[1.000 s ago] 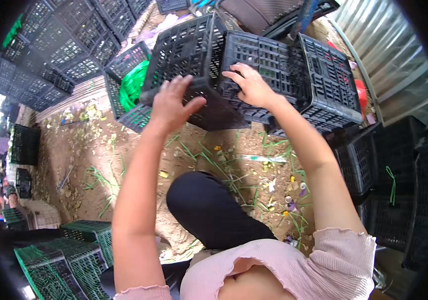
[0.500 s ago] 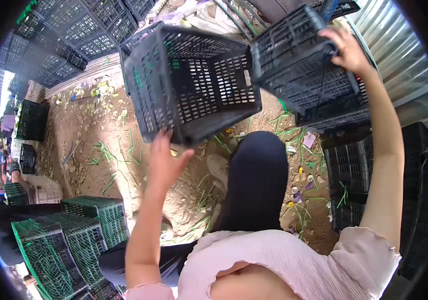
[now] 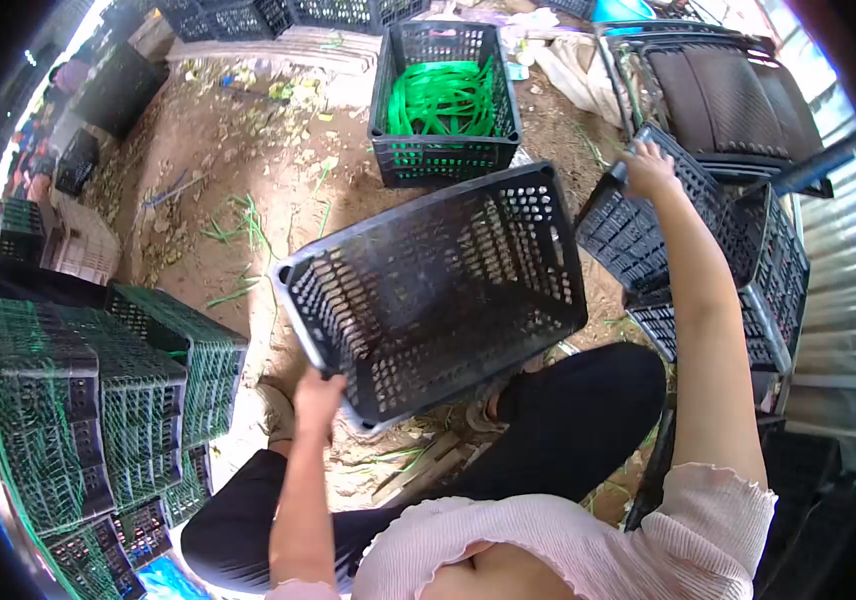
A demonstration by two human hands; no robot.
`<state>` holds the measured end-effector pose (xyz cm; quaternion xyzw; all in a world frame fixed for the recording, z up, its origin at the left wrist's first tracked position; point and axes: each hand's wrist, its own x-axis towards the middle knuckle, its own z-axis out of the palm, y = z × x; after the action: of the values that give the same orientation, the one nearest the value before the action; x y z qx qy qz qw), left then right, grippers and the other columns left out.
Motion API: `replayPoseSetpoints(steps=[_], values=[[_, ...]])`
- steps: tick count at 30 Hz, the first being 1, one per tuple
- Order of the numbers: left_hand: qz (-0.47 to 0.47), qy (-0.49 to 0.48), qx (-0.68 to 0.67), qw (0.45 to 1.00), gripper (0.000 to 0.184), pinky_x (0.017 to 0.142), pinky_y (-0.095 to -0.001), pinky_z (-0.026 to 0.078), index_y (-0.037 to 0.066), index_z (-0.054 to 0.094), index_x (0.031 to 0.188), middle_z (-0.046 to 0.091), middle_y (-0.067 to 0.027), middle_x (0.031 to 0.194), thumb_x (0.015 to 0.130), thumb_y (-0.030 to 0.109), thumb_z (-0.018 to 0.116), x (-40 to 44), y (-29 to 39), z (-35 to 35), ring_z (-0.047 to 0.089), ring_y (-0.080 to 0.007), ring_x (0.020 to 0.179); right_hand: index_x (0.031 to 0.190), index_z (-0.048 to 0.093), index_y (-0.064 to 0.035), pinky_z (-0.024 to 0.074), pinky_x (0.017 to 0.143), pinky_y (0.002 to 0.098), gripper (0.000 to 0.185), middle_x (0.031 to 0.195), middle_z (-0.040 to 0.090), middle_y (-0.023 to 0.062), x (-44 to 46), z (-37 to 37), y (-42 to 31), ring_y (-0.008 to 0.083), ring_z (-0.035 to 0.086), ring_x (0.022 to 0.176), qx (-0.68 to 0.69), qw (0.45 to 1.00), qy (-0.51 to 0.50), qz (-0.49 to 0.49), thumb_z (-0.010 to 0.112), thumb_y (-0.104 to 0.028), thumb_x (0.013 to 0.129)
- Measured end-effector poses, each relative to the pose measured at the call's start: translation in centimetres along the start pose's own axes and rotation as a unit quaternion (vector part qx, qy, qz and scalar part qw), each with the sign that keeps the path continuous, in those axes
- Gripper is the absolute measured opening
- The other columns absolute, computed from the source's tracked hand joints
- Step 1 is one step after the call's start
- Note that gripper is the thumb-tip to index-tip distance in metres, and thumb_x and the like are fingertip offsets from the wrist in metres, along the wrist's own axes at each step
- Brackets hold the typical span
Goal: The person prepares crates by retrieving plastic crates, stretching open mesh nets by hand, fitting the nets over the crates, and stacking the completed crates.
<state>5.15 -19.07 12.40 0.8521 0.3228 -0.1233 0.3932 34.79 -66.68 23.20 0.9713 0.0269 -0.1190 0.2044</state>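
A large black plastic crate (image 3: 428, 290) is held tilted above the ground in front of my knees, its open top facing me. My left hand (image 3: 318, 400) is closed around its near left rim. My right hand (image 3: 651, 168) grips the upper edge of a second black crate (image 3: 620, 240), which leans at a slant to the right of the first. Behind that one stands another black crate (image 3: 770, 265). Just beyond the large crate, a black crate (image 3: 445, 165) on the ground holds a heap of bright green strips (image 3: 443, 98).
Stacked crates under green netting (image 3: 113, 400) stand at my left. A brown chair (image 3: 733, 100) is at the far right, near a corrugated metal wall (image 3: 838, 310). More black crates (image 3: 348, 12) line the back. Plant scraps litter the dirt floor (image 3: 188, 240).
My left hand now holds the large crate's rim, and that crate has turned and come lower and nearer. The right crate has tilted. The crate of green strips has come into view.
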Motion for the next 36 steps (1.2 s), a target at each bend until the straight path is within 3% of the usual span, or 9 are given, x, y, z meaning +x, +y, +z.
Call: replayPoseSetpoints(steps=[8,12,17,21,25,29,31,33,36], values=[[-0.182,-0.208,0.013,0.961,0.044,0.045,-0.0258,0.045,0.006,0.047,0.107,0.058,-0.0065,0.082,0.064,0.005,0.053,9.5,-2.3,-8.6,0.057,-0.0149,0.062,0.107,0.050,-0.0092,0.0398,0.086,0.0376,0.039,0.109,0.052,0.0133,13.5,3.8,-18.6,0.0281,0.047,0.105,0.154,0.942,0.199,-0.220,0.059,-0.024,0.072],[-0.186,-0.201,0.017,0.962,0.050,0.043,-0.0254,0.043,0.005,0.044,0.114,0.058,-0.0065,0.083,0.065,0.005,0.053,9.3,-2.5,-8.5,0.056,-0.0139,0.061,0.101,0.052,-0.0130,0.0453,0.070,0.0398,0.031,0.083,0.059,0.0156,15.4,4.1,-18.3,0.0309,0.058,0.080,0.191,0.949,0.087,-0.234,0.041,-0.004,0.074],[-0.196,-0.170,-0.017,0.966,0.056,0.044,-0.0254,0.043,0.006,0.042,0.118,0.057,-0.0073,0.086,0.063,0.002,0.053,9.8,-2.0,-7.8,0.056,-0.0150,0.062,0.099,0.055,-0.0071,0.0455,0.070,0.0379,0.028,0.085,0.060,0.0130,16.0,1.0,-14.9,0.0301,0.057,0.083,0.378,0.881,-0.170,-0.230,0.053,-0.021,0.075],[-0.130,-0.100,-0.091,0.982,0.051,0.070,-0.0272,0.042,0.002,0.045,0.112,0.054,-0.0062,0.095,0.061,-0.001,0.049,10.0,-6.5,-6.0,0.053,-0.0177,0.083,0.104,0.052,-0.0019,0.0406,0.082,0.0421,0.033,0.107,0.052,0.0152,25.0,6.5,-19.0,0.0308,0.050,0.099,0.265,0.915,0.070,-0.295,0.052,-0.024,0.079],[-0.169,-0.045,-0.100,0.979,0.052,0.084,-0.0256,0.035,-0.002,0.044,0.113,0.051,-0.0085,0.105,0.061,-0.002,0.049,9.5,-5.5,-5.4,0.048,-0.0180,0.098,0.122,0.034,-0.0057,0.0351,0.093,0.0371,0.053,0.127,0.035,0.0205,27.8,10.8,-23.2,0.0311,0.037,0.116,0.109,0.953,-0.197,-0.203,0.053,-0.008,0.072],[-0.145,-0.048,-0.120,0.981,0.051,0.084,-0.0258,0.036,0.000,0.047,0.111,0.054,-0.0087,0.102,0.060,-0.002,0.048,9.7,-6.9,-5.2,0.050,-0.0181,0.094,0.084,0.057,-0.0024,0.0438,0.071,0.0372,0.016,0.083,0.061,0.0130,26.1,6.9,-21.0,0.0239,0.059,0.080,0.206,0.968,-0.011,-0.144,0.054,-0.016,0.076],[-0.135,-0.052,-0.123,0.982,0.046,0.075,-0.0248,0.040,0.001,0.049,0.104,0.054,-0.0033,0.090,0.058,-0.004,0.047,9.4,-5.4,-5.3,0.051,-0.0147,0.082,0.079,0.058,-0.0051,0.0441,0.058,0.0297,0.019,0.073,0.061,0.0054,25.7,4.1,-17.6,0.0200,0.058,0.067,0.415,0.833,0.280,-0.237,0.052,-0.023,0.081],[-0.104,-0.056,-0.144,0.982,0.045,0.074,-0.0254,0.041,0.001,0.049,0.102,0.054,-0.0036,0.090,0.058,-0.004,0.047,9.6,-6.4,-5.2,0.052,-0.0150,0.082,0.073,0.058,-0.0100,0.0346,0.047,0.0187,0.020,0.061,0.052,-0.0047,21.9,-2.2,-13.1,0.0050,0.046,0.052,0.617,0.774,0.110,-0.091,0.053,-0.027,0.082],[-0.068,-0.040,-0.063,0.995,0.053,0.078,-0.0297,0.041,0.001,0.042,0.112,0.056,-0.0118,0.094,0.059,0.001,0.049,9.8,-7.0,-5.1,0.054,-0.0247,0.087,0.078,0.058,-0.0108,0.0248,0.044,0.0141,0.015,0.059,0.044,-0.0103,12.8,-11.3,-10.6,-0.0013,0.033,0.048,0.720,0.639,0.188,-0.196,0.054,-0.025,0.082]])
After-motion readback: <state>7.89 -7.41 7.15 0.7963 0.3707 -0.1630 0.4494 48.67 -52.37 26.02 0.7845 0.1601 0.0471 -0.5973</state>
